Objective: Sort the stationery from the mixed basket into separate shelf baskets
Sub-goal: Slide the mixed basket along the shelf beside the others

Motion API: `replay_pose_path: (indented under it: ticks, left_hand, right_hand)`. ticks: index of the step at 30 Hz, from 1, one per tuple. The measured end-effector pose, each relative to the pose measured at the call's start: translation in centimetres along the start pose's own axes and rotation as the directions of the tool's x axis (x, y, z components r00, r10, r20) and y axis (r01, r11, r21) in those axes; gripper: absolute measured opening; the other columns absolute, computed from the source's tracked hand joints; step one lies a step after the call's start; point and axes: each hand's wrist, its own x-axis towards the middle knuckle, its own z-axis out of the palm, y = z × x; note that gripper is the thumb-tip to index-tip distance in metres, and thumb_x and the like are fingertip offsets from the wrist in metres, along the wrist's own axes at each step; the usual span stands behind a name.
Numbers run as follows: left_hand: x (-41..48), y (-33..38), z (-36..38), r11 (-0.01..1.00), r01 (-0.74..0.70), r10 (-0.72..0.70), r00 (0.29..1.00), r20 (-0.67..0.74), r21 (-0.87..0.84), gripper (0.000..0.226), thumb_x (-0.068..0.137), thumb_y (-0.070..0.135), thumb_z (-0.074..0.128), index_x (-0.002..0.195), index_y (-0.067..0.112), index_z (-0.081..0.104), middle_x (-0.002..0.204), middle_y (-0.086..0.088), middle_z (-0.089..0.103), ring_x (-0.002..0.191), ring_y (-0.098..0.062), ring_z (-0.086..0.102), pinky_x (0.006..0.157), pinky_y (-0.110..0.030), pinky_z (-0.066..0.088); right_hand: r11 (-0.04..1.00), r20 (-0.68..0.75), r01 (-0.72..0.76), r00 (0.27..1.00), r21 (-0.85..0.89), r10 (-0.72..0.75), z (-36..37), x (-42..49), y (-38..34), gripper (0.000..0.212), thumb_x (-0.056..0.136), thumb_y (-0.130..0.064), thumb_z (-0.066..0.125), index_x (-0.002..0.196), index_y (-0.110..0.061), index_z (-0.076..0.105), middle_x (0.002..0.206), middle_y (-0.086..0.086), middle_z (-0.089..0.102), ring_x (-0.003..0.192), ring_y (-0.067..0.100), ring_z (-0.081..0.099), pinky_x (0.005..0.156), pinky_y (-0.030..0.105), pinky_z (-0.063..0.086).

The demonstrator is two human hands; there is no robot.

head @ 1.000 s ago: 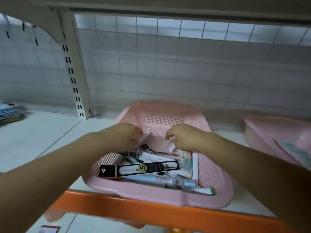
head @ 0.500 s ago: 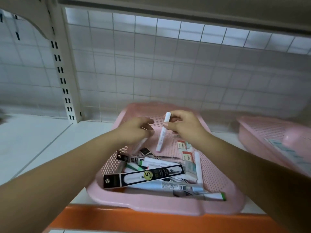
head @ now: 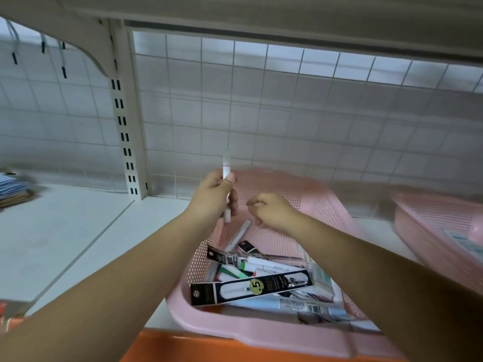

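Observation:
A pink mesh basket stands on the white shelf, holding mixed stationery: a black pen pack marked .5, green-capped markers, white pens and a barcoded pack. My left hand grips a white pen upright above the basket's back left corner. My right hand hovers just to its right over the basket, fingers loosely curled and holding nothing. Another white pen lies in the basket below both hands.
A second pink basket with some packets sits at the right on the same shelf. A stack of blue paper goods lies far left. A slotted upright post and a wire grid back the shelf. An orange shelf edge runs along the front.
The white pen has passed from my right hand to my left, which has lifted it upright. My right hand has let go and dropped slightly.

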Motion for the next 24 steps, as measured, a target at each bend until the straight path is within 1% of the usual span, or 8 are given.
replay_pose_path:
  ticks: [2,5,7,11,14,18,22,24]
  left_hand:
    - [0.0,0.1,0.0,1.000,0.000,0.000,1.000,0.007,-0.024,0.019,0.099,0.018,0.041,0.083,0.015,0.051,0.059,-0.003,0.044,0.046,-0.015,0.041,0.052,-0.027,0.038]
    - [0.2,-0.1,-0.1,1.000,-0.012,0.012,1.000,-0.007,0.018,0.016,0.098,0.020,0.044,0.085,0.016,0.052,0.059,-0.002,0.040,0.047,-0.012,0.037,0.050,-0.026,0.034]
    - [0.3,-0.1,-0.1,0.999,0.007,-0.006,1.000,-0.016,0.050,0.012,0.095,0.018,0.051,0.084,0.015,0.051,0.058,0.000,0.038,0.043,-0.010,0.035,0.048,-0.025,0.032]
    - [0.4,-0.1,0.1,0.997,0.036,-0.033,0.999,-0.042,0.068,0.009,0.096,0.013,0.049,0.088,0.009,0.053,0.059,-0.003,0.043,0.044,-0.011,0.044,0.048,-0.024,0.040]
    - [0.3,0.2,0.1,0.996,0.094,-0.094,0.995,-0.027,-0.002,0.016,0.097,0.015,0.047,0.107,0.006,0.055,0.077,-0.009,0.058,0.062,-0.017,0.060,0.059,-0.031,0.050]
    - [0.1,0.2,0.3,0.986,0.150,-0.158,0.978,0.137,0.069,0.014,0.095,0.010,0.049,0.091,0.008,0.062,0.075,-0.009,0.067,0.062,-0.017,0.065,0.054,-0.025,0.055]
    - [0.2,0.3,0.3,0.984,0.168,-0.178,0.967,0.180,0.065,0.021,0.095,0.013,0.049,0.079,0.010,0.062,0.061,-0.002,0.067,0.053,-0.013,0.063,0.047,-0.019,0.051]
    - [0.2,0.2,0.3,0.982,0.146,-0.163,0.975,0.151,0.117,0.021,0.095,0.015,0.049,0.078,0.008,0.058,0.058,-0.003,0.059,0.048,-0.009,0.054,0.043,-0.018,0.045]
  right_hand:
    - [0.999,0.133,-0.029,0.991,-0.044,0.034,1.2,-0.1,0.1,0.024,0.097,-0.025,0.047,0.111,-0.011,0.061,0.069,-0.001,0.052,0.052,0.010,0.044,0.039,0.016,0.034]
    - [0.989,0.225,-0.041,0.972,-0.142,0.072,2.6,-0.1,0.7,0.018,0.094,-0.030,0.053,0.095,-0.014,0.060,0.063,-0.001,0.054,0.046,0.010,0.044,0.037,0.017,0.030]
    - [0.996,0.188,-0.075,0.979,-0.049,0.083,2.7,-0.1,0.7,0.009,0.091,-0.018,0.057,0.099,-0.014,0.059,0.065,0.001,0.056,0.047,0.010,0.046,0.038,0.018,0.031]
    - [0.974,-0.042,-0.078,0.995,0.215,0.089,0.8,0.0,-0.2,0.053,0.084,-0.007,0.063,0.129,-0.018,0.036,0.092,0.012,0.058,0.054,0.013,0.048,0.039,0.021,0.034]
    - [0.898,-0.093,0.025,0.995,0.440,0.018,-0.3,-0.4,-1.0,0.068,0.081,0.001,0.067,0.134,-0.017,0.028,0.076,0.009,0.057,0.052,0.014,0.051,0.045,0.023,0.039]
    - [0.867,-0.066,0.114,0.993,0.485,-0.094,-0.6,-1.6,-1.6,0.038,0.082,0.008,0.062,0.118,0.001,0.051,0.071,0.003,0.057,0.051,0.007,0.055,0.042,0.016,0.040]
    - [0.879,-0.055,0.128,0.992,0.460,-0.115,-1.2,-2.0,-1.6,0.029,0.084,0.003,0.062,0.112,-0.004,0.062,0.075,-0.004,0.057,0.060,0.002,0.051,0.040,0.005,0.035]
    - [0.925,-0.035,0.153,0.988,0.349,-0.150,-1.4,-1.9,-1.6,0.028,0.086,-0.002,0.061,0.114,-0.006,0.062,0.075,-0.006,0.056,0.061,0.002,0.048,0.045,0.006,0.036]
